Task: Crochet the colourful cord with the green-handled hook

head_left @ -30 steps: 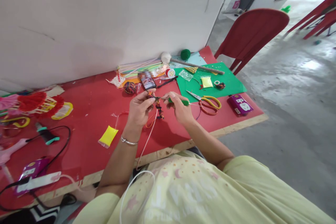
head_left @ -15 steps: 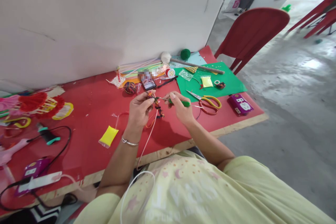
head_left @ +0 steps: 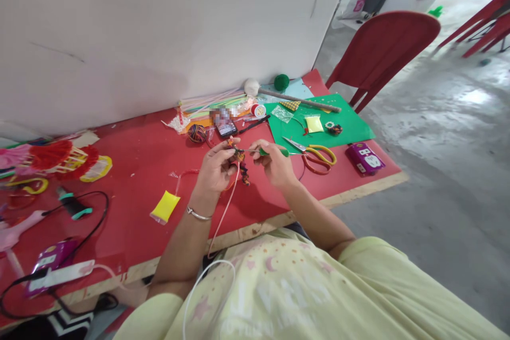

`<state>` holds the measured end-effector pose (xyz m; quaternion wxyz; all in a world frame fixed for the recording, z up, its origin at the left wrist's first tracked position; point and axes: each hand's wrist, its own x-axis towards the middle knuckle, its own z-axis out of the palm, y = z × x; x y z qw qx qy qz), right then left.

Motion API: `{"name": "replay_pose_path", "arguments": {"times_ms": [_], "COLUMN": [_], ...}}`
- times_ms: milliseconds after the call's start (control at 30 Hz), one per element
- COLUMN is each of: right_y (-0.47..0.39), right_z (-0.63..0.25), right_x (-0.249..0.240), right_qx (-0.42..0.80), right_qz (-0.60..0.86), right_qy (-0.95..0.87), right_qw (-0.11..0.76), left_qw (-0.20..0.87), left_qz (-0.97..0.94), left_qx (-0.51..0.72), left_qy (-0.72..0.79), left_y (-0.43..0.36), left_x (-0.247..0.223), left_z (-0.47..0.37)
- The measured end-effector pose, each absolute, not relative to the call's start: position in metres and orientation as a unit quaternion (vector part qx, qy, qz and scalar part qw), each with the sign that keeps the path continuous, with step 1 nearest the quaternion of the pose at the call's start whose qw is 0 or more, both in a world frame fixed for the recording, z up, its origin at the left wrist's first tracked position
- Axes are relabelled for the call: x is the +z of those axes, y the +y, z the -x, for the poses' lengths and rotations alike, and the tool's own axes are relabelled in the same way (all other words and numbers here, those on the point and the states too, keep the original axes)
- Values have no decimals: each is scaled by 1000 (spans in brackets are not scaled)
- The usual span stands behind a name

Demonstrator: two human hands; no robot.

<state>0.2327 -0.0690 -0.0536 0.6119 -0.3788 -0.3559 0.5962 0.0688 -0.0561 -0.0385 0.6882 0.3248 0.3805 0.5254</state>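
Yarn (head_left: 244,172), knotted into one small dark and orange bit, is pinched between the thumb and fingers of the left hand (head_left: 218,166), and its end hangs down on the side toward the right hand (head_left: 274,163). It should be very light, soft and floppy, and not slippery, but a loop might pull loose. Best to hold it close by the loops, near the tool's tip (too small to see well). The right hand grips one thin tool (head_left: 284,153) by its green handle, which should feel stiff and smooth. Past the left hand are one yarn ball (head_left: 196,133) and one phone (head_left: 227,128). One pair of scissors (head_left: 319,158) lies right of the right hand. Of two yellow packs, one (head_left: 165,206) is left of the left wrist, the other (head_left: 314,124) past the right hand.
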Motion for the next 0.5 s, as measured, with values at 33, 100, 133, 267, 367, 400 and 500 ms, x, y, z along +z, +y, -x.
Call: {"name": "replay_pose_path", "arguments": {"times_ms": [33,100,133,267,367,400,500], "right_y": [-69,-69,-69,-68,-68,-67,-67], "right_z": [-233,-233,-233,-232,-232,-232,-233], "right_x": [-54,-55,-56,-58,-58,-58,-59], "right_qx": [591,570,562,555,563,564,563], "right_qz": [382,392,397,398,392,392,392], "right_qy": [-353,-357,-361,-372,-368,-367,-365], "right_qw": [617,627,630,629,627,627,629], "left_qw": [690,690,688,675,656,646,624], "left_qz": [-319,-316,-318,-346,-367,-373,-379], "left_qx": [527,531,533,528,530,534,544], "left_qy": [380,378,377,382,394,398,414], "left_y": [-56,-55,-55,-56,-56,-56,-57], "left_x": [-39,-41,-41,-41,-43,-43,-46], "left_z": [-69,-68,-69,-71,-74,-75,-75]}}
